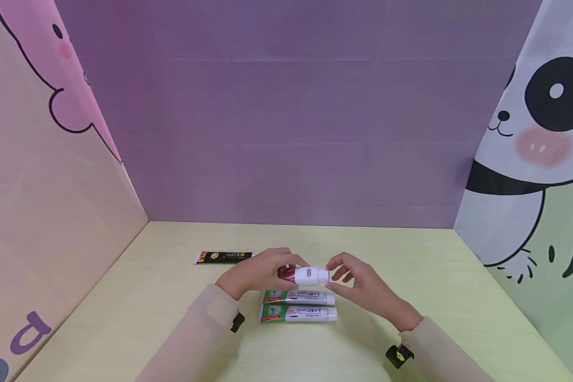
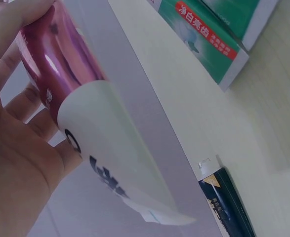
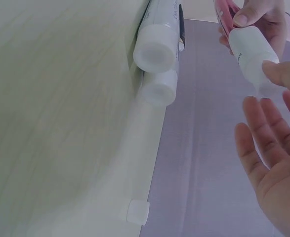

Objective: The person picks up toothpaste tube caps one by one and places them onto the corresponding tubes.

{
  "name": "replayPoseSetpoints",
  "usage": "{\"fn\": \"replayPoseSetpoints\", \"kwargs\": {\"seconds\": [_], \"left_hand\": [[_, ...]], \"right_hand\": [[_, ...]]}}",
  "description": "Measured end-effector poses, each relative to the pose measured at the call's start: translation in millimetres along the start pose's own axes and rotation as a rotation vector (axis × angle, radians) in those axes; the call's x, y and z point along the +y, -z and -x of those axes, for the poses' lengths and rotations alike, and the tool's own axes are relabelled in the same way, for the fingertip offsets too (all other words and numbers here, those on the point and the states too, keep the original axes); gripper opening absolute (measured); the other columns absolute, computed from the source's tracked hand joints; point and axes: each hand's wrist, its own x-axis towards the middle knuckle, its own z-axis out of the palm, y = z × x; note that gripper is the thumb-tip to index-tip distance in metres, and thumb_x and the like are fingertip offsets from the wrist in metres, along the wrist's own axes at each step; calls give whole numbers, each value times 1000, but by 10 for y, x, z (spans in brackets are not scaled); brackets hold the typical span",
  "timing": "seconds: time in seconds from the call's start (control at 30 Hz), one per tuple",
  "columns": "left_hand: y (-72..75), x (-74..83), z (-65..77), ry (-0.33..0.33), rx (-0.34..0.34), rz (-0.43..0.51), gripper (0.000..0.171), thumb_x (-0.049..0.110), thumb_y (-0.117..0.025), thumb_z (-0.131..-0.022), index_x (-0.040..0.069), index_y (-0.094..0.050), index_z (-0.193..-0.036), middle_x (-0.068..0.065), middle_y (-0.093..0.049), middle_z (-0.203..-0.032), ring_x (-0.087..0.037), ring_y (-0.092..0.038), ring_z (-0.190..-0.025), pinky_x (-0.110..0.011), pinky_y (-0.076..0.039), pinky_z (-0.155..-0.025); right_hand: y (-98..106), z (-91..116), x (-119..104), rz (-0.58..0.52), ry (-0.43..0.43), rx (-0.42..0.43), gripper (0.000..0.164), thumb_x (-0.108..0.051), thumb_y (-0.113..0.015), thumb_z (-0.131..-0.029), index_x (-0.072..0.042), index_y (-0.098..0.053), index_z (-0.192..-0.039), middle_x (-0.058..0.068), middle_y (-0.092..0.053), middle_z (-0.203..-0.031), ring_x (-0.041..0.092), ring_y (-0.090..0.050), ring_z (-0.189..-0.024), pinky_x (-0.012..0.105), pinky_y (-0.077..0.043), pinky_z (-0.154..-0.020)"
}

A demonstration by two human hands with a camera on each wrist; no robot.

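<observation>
My left hand (image 1: pixel 267 268) grips a dark-red and white toothpaste tube (image 1: pixel 310 276) round its red part, above the table. Its white end points right; a flat end shows at lower right in the left wrist view. Close to the white end is my right hand (image 1: pixel 363 286), thumb and fingers apart and loosely bent. In the right wrist view the thumb overlaps that end; whether it touches, I cannot tell. Two green and white toothpaste tubes (image 1: pixel 310 314) lie side by side below the hands. Behind the left hand lies a black toothpaste tube (image 1: pixel 223 257), partly hidden.
A small white cap-like piece (image 3: pixel 138 212) sits on the pale table (image 1: pixel 410 254) to the right of the tubes. A purple wall (image 1: pixel 296 132) closes off the back. Printed side panels stand left and right, with a panda (image 1: pixel 506 159) on the right one.
</observation>
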Motion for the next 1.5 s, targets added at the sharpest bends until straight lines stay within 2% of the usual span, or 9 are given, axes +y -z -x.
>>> {"fn": "replayPoseSetpoints", "kwargs": {"seconds": [0.1, 0.23, 0.37, 0.5, 0.67, 0.83, 1.07, 1.37, 1.5], "left_hand": [[2, -2, -7, 0, -3, 3, 42, 22, -81, -87, 18, -68, -127, 9, -60, -102, -9, -54, -85, -24, -52, -74], [0, -6, -15, 3, -7, 2, 42, 21, -80, -88, 18, -68, -127, 9, -60, -101, -9, -54, -85, -23, -52, -73], [-4, -10, -19, 6, -4, 5, 41, 21, -81, -87, 18, -68, -127, 9, -60, -101, -10, -54, -86, -24, -52, -74], [-5, -11, -16, 6, 0, 5, 42, 22, -80, -88, 18, -68, -127, 9, -60, -102, -10, -54, -86, -23, -52, -74], [-4, -11, -18, 11, -4, 4, 42, 23, -80, -88, 19, -68, -128, 10, -60, -102, -9, -55, -86, -22, -52, -74], [-2, -12, -15, 18, -9, -3, 44, 24, -81, -87, 20, -67, -129, 10, -60, -103, -9, -55, -87, -22, -52, -75], [-6, -20, -10, -5, -3, 0, 43, 24, -81, -88, 19, -68, -128, 9, -59, -102, -9, -54, -86, -22, -52, -73], [0, 19, -6, -9, -6, -5, 40, 21, -79, -89, 20, -68, -127, 9, -58, -98, -9, -53, -84, -24, -51, -73], [1, 29, -4, -6, -7, -2, 40, 22, -79, -89, 20, -68, -127, 10, -58, -98, -9, -53, -84, -24, -51, -72]], "right_hand": [[-5, 5, -2, 8, 31, 7, 36, -5, -80, -84, -12, -60, -113, -4, -63, -107, 26, -66, -88, 34, -56, -76], [-11, 10, -4, 27, 41, 10, 34, -3, -80, -85, -12, -60, -112, -2, -64, -106, 19, -65, -85, 34, -57, -73], [-3, 15, -1, 27, 4, -4, 32, -6, -79, -87, -13, -61, -112, -1, -64, -106, 10, -62, -79, 31, -56, -65], [10, 15, -10, -3, -52, -25, 29, -10, -78, -89, -13, -61, -113, 0, -65, -105, 10, -61, -73, 30, -54, -60], [11, 15, -33, -14, -109, -31, 26, -16, -77, -90, -12, -64, -112, 0, -66, -103, 11, -60, -72, 27, -52, -60], [1, 16, -31, 16, -130, -18, 23, -21, -76, -92, -11, -66, -109, -5, -67, -97, 10, -60, -77, 25, -52, -65], [-1, 18, -21, 19, -169, -31, 25, -32, -70, -96, -11, -67, -107, -9, -65, -89, 10, -59, -77, 26, -52, -66], [-5, 14, -25, 1, -216, -65, 26, -36, -63, -100, -11, -67, -105, 3, -69, -92, 12, -59, -75, 27, -52, -65], [-1, 18, -20, -14, -201, -66, 25, -36, -63, -100, -13, -66, -108, 1, -68, -96, 14, -60, -78, 28, -52, -63]]}}
